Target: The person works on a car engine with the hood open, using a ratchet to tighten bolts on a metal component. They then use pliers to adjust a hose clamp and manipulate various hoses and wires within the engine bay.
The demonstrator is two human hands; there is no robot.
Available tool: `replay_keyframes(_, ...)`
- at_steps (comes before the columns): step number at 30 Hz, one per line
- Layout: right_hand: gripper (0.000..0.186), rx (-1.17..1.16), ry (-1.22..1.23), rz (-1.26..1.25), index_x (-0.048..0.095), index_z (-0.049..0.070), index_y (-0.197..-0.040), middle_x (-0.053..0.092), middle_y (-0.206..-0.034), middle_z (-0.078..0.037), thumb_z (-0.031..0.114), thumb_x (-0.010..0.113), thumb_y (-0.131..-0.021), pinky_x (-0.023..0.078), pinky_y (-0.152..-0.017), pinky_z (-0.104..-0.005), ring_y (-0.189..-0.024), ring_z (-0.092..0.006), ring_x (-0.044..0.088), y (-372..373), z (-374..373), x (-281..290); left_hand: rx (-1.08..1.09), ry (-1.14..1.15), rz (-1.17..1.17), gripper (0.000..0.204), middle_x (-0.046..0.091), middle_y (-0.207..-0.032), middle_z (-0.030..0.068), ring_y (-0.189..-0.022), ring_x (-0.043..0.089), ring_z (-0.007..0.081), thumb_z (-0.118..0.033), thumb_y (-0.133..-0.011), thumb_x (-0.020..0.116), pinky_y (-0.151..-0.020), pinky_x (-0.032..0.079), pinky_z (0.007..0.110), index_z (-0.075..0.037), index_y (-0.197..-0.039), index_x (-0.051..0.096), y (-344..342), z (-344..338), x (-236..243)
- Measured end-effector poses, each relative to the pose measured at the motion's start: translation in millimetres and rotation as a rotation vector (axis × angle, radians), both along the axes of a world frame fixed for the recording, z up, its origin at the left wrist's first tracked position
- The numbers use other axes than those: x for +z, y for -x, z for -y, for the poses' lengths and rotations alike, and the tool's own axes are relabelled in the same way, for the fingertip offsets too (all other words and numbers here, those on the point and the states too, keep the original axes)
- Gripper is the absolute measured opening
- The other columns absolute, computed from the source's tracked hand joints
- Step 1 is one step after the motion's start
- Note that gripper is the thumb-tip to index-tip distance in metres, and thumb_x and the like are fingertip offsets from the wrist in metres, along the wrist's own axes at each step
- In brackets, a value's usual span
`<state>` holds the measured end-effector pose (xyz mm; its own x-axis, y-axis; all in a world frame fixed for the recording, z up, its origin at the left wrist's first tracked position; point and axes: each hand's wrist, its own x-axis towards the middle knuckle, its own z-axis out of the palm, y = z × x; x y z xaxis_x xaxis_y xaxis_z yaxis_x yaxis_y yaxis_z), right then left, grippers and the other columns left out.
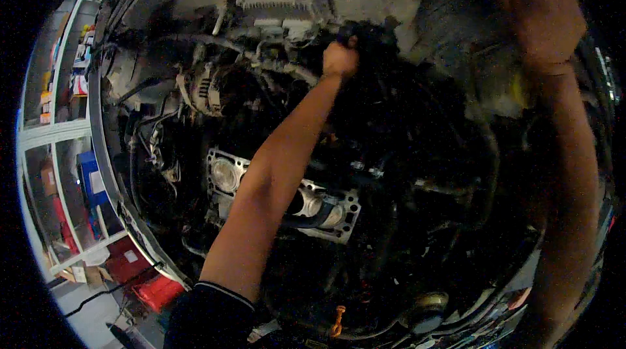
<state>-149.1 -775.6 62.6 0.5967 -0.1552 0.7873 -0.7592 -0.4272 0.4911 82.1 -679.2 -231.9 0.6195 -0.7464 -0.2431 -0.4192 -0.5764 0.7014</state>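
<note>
A bulky black part (373,34) lies just beside the curled left hand (340,59) (its hold cannot be told, nor the blurred right hand's (546,19)).

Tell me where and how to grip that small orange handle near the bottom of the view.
Pinch the small orange handle across its narrow middle with thumb and fingertips, probably from above and slightly right. It looks slim, with wider ends that should limit slipping, and the dark left sleeve takes up space to its left. How its base is fixed cannot be made out.
</note>
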Motion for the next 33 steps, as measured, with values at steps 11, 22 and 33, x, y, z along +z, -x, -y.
replay_keyframes(11,0.048,0.128,-0.136,-0.051,0.058,0.016,-0.144,0.043,-0.151,-0.03,0.032,0.063,-0.099,0.048,-0.106,-0.0534,-0.139,-0.0487,0.046,5.9,-9.4,20.8,0.366,0.309,-1.345,0.056,0.068,-0.086,0.0149,-0.072,0.064,0.0299,-0.045,-0.11,0.031,-0.069,0.057,0.045,0.001,-0.11,0.063,-28.6,-14.3,-2.3)
replay_keyframes(22,0.049,0.167,-0.172,-0.052,0.057,0.015,-0.145,0.041,-0.152,-0.031,0.031,0.061,-0.099,0.047,-0.108,-0.0535,-0.137,-0.049,0.048,8.4,-10.0,17.8,0.211,0.344,-1.344,0.041,0.069,-0.088,0.0134,-0.07,0.063,0.026,-0.036,-0.11,0.037,-0.065,0.057,0.041,-0.002,-0.119,0.059,-28.4,-15.9,-14.4)
replay_keyframes(33,0.053,0.116,-0.19,-0.098,0.055,0.017,-0.148,0.042,-0.152,-0.029,0.024,0.063,-0.095,0.046,-0.109,-0.0544,-0.139,-0.0487,0.045,7.6,-12.4,22.2,0.139,0.303,-1.213,0.043,0.068,-0.087,0.009,-0.067,0.06,0.0222,-0.046,-0.108,0.044,-0.061,0.053,0.039,-0.008,-0.116,0.064,-25.6,-16.9,-4.2)
